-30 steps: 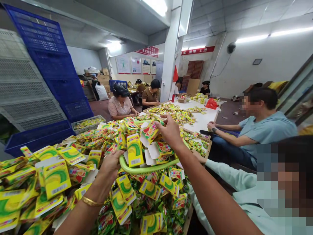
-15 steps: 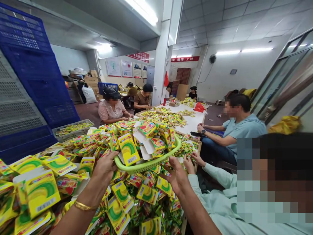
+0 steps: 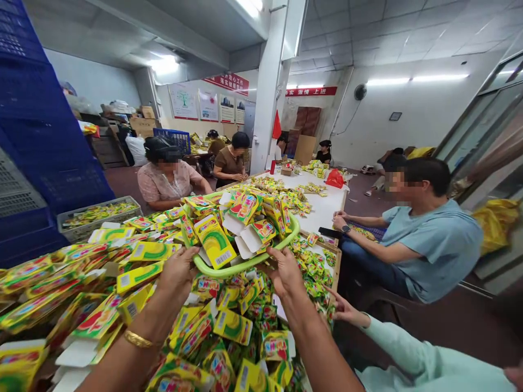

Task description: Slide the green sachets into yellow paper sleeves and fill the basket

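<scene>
A light green plastic basket heaped with small yellow-and-green boxes is held up in front of me, above the pile. My left hand grips its near left rim, with a gold bracelet on the wrist. On the near right rim, my right hand is closed, its fingers partly under the basket. Some boxes in the basket have open white flaps. Beneath it lie more yellow boxes and small shiny green packets.
A large heap of boxes covers the table's left side. Blue crates are stacked at far left beside a grey crate. Several co-workers sit around the white table; one person's hand is close on my right.
My right hand has closed on the basket's rim; before, its fingers were spread beside it. The view has shifted, and the co-worker at right has pulled back.
</scene>
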Motion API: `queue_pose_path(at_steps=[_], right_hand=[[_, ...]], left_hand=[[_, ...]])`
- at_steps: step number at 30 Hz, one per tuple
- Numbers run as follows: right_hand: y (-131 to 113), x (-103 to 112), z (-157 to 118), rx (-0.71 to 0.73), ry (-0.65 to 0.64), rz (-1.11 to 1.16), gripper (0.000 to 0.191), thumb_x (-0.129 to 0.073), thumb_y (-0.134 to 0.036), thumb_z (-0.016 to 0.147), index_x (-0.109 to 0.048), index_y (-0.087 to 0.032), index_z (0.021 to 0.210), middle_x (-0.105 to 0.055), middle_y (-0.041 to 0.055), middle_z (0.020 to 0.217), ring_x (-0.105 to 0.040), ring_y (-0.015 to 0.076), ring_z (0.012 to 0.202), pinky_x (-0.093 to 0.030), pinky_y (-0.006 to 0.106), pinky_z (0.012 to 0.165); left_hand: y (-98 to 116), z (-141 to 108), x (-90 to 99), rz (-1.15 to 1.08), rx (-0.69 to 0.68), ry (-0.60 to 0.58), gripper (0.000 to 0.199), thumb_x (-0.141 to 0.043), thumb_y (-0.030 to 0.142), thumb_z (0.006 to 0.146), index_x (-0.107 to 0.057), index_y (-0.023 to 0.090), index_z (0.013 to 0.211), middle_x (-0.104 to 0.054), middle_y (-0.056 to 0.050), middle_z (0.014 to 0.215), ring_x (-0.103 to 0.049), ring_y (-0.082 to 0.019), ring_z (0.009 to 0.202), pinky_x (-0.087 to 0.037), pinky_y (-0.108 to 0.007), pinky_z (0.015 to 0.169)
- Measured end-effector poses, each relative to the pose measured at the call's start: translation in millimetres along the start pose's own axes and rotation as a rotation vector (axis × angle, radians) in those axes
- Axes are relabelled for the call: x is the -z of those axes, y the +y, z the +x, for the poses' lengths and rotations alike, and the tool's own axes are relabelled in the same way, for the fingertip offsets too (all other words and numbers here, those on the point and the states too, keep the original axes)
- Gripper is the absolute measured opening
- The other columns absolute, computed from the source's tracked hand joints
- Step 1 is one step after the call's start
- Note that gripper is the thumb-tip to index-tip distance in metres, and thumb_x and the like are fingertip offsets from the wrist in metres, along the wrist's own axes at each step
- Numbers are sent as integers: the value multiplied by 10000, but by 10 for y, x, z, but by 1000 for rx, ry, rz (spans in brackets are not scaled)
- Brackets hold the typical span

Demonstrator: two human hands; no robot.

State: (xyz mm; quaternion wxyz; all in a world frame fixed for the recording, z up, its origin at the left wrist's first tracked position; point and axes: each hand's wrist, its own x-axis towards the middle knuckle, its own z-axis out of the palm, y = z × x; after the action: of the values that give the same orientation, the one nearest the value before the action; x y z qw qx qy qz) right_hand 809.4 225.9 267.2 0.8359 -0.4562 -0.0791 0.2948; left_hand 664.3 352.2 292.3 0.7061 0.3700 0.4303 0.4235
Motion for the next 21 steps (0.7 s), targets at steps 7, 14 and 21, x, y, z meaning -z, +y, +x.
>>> queue_pose_path(at_steps=[7, 14, 21], right_hand=[[-1, 98, 1035, 2, 62, 9, 336, -686, -281, 479, -437, -227, 698, -577, -56, 669, -586, 168, 708, -552, 368, 630], [36, 199, 2083, 46, 186, -22, 256, -618, -282, 548, -410, -236, 692, -569, -51, 704, -580, 167, 780, -554, 335, 621], [49, 415, 2833, 26, 349, -12, 237, -624, -193, 598, -422, -228, 718, -517, -91, 602, -563, 126, 638, -553, 308, 604]], left_hand=[[-25, 505, -394, 113, -65, -297, 92, -626, 233, 706, -605, 150, 740, -669, -70, 902, -631, -177, 826, -526, -276, 699], [-241, 681, -223, 547, -200, -309, 252, -703, 408, 588, -646, 176, 669, -661, -51, 762, -607, -228, 832, -509, -328, 777], [-756, 778, 135, 1098, -367, -363, 260, -530, 451, 732, -696, 254, 766, -668, -73, 1112, -573, -296, 1102, -450, -453, 956]])
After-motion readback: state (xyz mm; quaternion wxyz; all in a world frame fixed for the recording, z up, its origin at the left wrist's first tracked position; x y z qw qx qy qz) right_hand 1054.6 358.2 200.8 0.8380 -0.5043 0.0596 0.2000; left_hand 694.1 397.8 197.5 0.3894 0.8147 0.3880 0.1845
